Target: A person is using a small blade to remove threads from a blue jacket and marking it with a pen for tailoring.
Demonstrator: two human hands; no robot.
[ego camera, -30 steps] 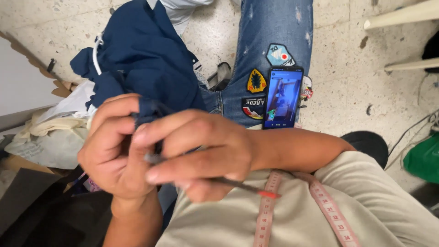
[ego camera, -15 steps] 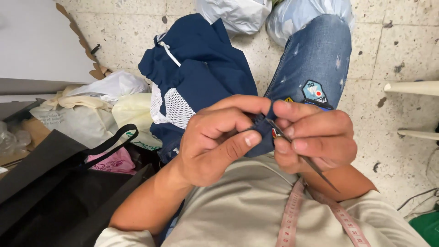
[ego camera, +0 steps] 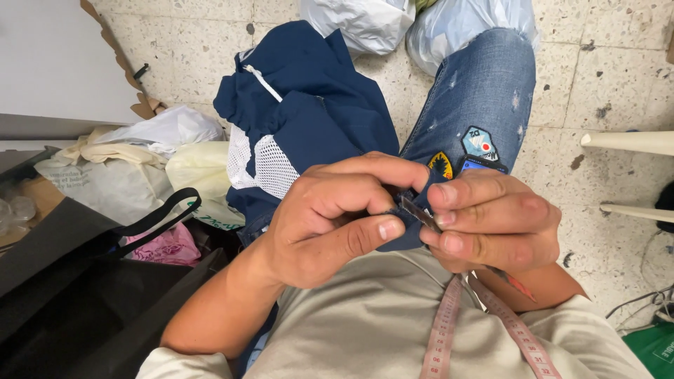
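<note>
Pinching a fold of the navy garment (ego camera: pixel 316 126) at the centre of the view, our left hand (ego camera: pixel 330 221) has its fingers closed on the cloth, thumb pressed flat. Our right hand (ego camera: pixel 491 221), at 3 o'clock and touching the left, has its fingers closed on a thin dark metal tool (ego camera: pixel 419 213) whose tip meets the fold. The garment trails toward 12 o'clock over the floor (ego camera: pixel 618 77) and our jeans leg (ego camera: pixel 484 91). A measuring tape (ego camera: pixel 442 330) hangs at 6 o'clock; a black bag (ego camera: pixel 77 231) sits at 9 o'clock.
</note>
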